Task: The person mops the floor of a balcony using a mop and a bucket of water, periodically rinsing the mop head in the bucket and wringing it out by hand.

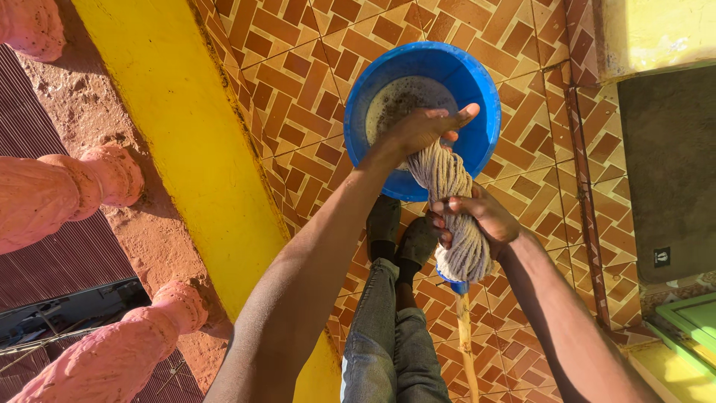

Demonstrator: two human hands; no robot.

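Head view, looking straight down. Centre of the frame: a mop head (pixel 455 216) of pale twisted cords, held between both hands above the lower rim of a blue bucket (pixel 477 89). The left hand (pixel 421 130) is clamped on the upper end of the cords, fingers pointing toward the upper right, directly over the bucket's mouth. The right hand (pixel 477 216) is clamped around the middle of the cord bundle, just below and right of the left hand, outside the bucket rim. The cords between the two grips show a spiral twist. Below the right hand the bundle ends in a blue socket (pixel 453 283), from which a wooden handle (pixel 467 343) runs down to the lower edge of the frame.

The bucket, upper centre, holds murky, foamy water (pixel 399 97).

The floor (pixel 298 89) is tiled in a brown-and-tan herringbone pattern and lit by strong sun. Two dark shoes (pixel 399 227) and jeans (pixel 388 336) show lower centre, just beside the bucket. A yellow ledge (pixel 186 142) crosses diagonally at left; beyond it, pink balusters (pixel 67 186) fill the left edge. A yellow wall (pixel 656 30) occupies the upper right, a dark grey panel (pixel 671 164) the right edge, and green-and-yellow trim (pixel 690 321) the lower right.
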